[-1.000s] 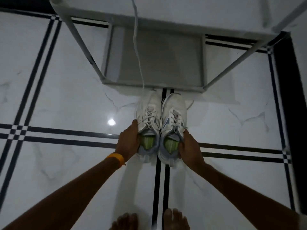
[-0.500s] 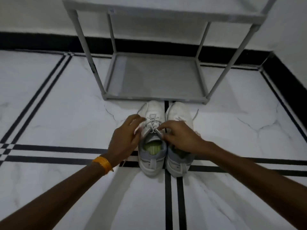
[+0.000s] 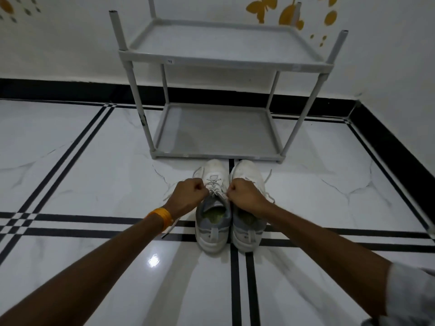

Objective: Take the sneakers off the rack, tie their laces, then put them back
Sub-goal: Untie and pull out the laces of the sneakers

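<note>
Two white sneakers stand side by side on the floor, toes toward the rack: the left sneaker (image 3: 213, 222) and the right sneaker (image 3: 250, 231), both with grey collars and green insoles. My left hand (image 3: 188, 196) and my right hand (image 3: 244, 196) are fists on either side of the left sneaker's tongue, each pinching one end of its white laces (image 3: 214, 186). The right hand partly covers the right sneaker. The grey two-shelf rack (image 3: 219, 132) stands just beyond the toes with both shelves bare.
Glossy white marble floor (image 3: 94, 175) with black inlay lines runs around the shoes. A white wall with a black skirting (image 3: 58, 90) and yellow butterfly stickers (image 3: 261, 8) stands behind the rack, and another wall closes the right side.
My hands left the sneakers' heels, moved up to the left sneaker's laces and closed on them. The view tilted up, so more of the rack and wall shows.
</note>
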Motion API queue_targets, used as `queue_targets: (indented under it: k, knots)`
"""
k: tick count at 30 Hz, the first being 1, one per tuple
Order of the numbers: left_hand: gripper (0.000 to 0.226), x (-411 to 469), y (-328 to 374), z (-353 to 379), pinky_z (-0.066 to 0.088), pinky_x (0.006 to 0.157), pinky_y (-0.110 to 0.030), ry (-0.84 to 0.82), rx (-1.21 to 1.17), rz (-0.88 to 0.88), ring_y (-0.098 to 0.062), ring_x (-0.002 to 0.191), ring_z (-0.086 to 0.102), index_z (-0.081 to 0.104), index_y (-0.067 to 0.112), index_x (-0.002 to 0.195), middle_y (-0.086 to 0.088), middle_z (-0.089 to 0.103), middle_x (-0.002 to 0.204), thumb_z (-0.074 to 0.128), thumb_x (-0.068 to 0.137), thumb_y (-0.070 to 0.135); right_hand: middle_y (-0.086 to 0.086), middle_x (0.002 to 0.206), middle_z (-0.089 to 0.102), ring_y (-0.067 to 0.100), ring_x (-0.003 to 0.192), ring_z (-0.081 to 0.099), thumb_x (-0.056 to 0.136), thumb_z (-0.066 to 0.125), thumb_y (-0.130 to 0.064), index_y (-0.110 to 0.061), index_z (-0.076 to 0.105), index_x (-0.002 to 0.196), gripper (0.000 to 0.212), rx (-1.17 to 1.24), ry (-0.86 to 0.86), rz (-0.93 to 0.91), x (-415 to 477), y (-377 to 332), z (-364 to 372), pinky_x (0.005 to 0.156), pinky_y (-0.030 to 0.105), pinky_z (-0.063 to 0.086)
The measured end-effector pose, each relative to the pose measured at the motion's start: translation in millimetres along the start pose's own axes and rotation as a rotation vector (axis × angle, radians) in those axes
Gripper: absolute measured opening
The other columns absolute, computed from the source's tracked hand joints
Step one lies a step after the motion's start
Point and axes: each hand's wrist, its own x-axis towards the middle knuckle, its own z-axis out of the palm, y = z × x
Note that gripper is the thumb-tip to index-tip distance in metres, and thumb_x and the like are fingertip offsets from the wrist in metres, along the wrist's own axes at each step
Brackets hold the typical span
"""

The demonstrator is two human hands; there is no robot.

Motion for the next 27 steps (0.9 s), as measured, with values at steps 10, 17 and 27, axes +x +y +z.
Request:
queue_targets:
  k: [10, 17, 27]
  knots:
    - [0.041, -1, -8, 11, 0.056, 0.06, -0.031, 0.047, -0.199, -0.084, -0.028, 0.066, 0.066, 0.061, -0.006, 0.066, -0.016, 0.068, 0.067, 0.087, 0.067, 0.026, -0.003, 0.05, 0.054, 0.011, 0.049, 0.049, 0.057, 0.092, -0.027, -0.018, 0.048, 0.047, 0.046, 0.176, 0.17, 0.142, 1, 9, 12, 0.048, 0.023, 0.037]
    - [0.041, -7, -2, 18, 0.037, 0.044, -0.005, 0.094, -0.141, -0.061, 0.0, 0.047, 0.05, 0.049, 0.022, 0.05, 0.01, 0.05, 0.049, 0.084, 0.072, 0.021, -0.002, 0.049, 0.049, 0.014, 0.051, 0.048, 0.062, 0.088, -0.029, -0.018, 0.047, 0.047, 0.045, 0.077, 0.223, 0.08, -2, 11, 20, 0.046, 0.024, 0.033]
    - [0.044, -4, 20, -60, 0.032, 0.053, -0.025, 0.174, 0.289, 0.114, -0.015, 0.048, 0.044, 0.05, 0.019, 0.049, 0.003, 0.044, 0.046, 0.074, 0.078, 0.041, -0.002, 0.056, 0.052, 0.011, 0.053, 0.047, 0.083, 0.067, -0.034, -0.021, 0.047, 0.053, 0.038, -0.197, 0.054, -0.246, -5, 6, -25, 0.052, 0.028, 0.033]
